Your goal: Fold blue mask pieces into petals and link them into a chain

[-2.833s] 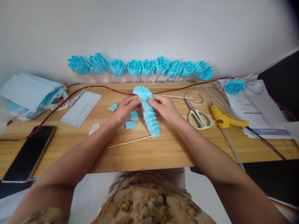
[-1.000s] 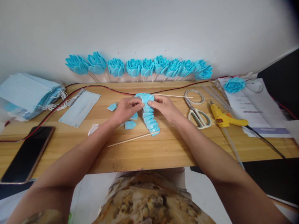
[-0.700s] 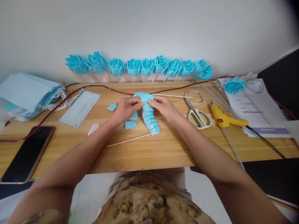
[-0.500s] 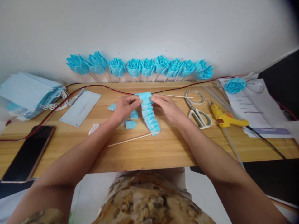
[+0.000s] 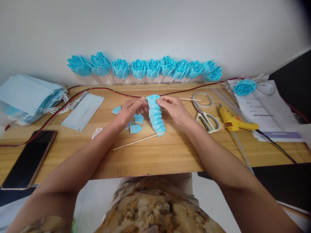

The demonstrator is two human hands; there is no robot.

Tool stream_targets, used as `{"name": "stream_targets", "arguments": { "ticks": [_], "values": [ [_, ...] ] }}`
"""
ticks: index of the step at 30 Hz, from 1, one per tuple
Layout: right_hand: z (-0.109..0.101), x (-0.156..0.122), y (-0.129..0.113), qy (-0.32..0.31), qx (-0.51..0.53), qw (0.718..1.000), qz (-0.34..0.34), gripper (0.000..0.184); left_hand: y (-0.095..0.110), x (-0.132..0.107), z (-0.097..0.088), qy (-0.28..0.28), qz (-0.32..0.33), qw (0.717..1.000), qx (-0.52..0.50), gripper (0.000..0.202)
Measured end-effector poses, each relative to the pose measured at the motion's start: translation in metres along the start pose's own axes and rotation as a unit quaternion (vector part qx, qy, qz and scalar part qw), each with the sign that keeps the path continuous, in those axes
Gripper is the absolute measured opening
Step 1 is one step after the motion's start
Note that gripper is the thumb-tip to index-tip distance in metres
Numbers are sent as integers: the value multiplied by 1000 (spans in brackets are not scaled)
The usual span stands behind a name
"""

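A strip of overlapping folded blue petals (image 5: 155,113) hangs between my hands over the table. My right hand (image 5: 172,106) pinches its upper right edge between thumb and fingers. At the upper left edge is my left hand (image 5: 133,110), its fingers curled together against the strip; the exact contact is partly hidden. The strip's lower end meets a thin wooden stick (image 5: 138,141) that lies slanted on the table. Several loose blue petal pieces (image 5: 136,128) lie just beside my left hand.
Finished blue flowers (image 5: 153,68) on sticks lean along the wall. Scissors (image 5: 208,121), a tape roll (image 5: 211,100) and a yellow glue gun (image 5: 234,123) lie at right. At left are a flat mask (image 5: 84,111), a mask stack (image 5: 29,94) and a phone (image 5: 29,160). A cable crosses behind.
The top of the strip has shifted slightly right and its lower end has risen a little. My left thumb has drawn back from the strip's front to its left edge.
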State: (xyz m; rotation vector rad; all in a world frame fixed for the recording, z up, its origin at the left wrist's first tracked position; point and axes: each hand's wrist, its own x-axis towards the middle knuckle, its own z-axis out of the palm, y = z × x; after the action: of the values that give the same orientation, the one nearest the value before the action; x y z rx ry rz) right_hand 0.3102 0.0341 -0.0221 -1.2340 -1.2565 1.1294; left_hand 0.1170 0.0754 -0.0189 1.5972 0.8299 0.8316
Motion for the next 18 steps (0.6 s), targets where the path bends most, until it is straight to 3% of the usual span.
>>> {"name": "stream_targets", "arguments": {
  "ticks": [7, 13, 18],
  "values": [
    [2, -3, -4, -12, 29, 999, 24, 36, 4, -4, 2, -13, -47, 999, 3, 36],
    [3, -5, -4, -60, 21, 998, 26, 40, 3, -3, 2, 6, -44, 999, 0, 34],
    [4, -3, 3, -48, 18, 999, 17, 39, 1, -2, 2, -5, -31, 999, 2, 36]
  ]
}}
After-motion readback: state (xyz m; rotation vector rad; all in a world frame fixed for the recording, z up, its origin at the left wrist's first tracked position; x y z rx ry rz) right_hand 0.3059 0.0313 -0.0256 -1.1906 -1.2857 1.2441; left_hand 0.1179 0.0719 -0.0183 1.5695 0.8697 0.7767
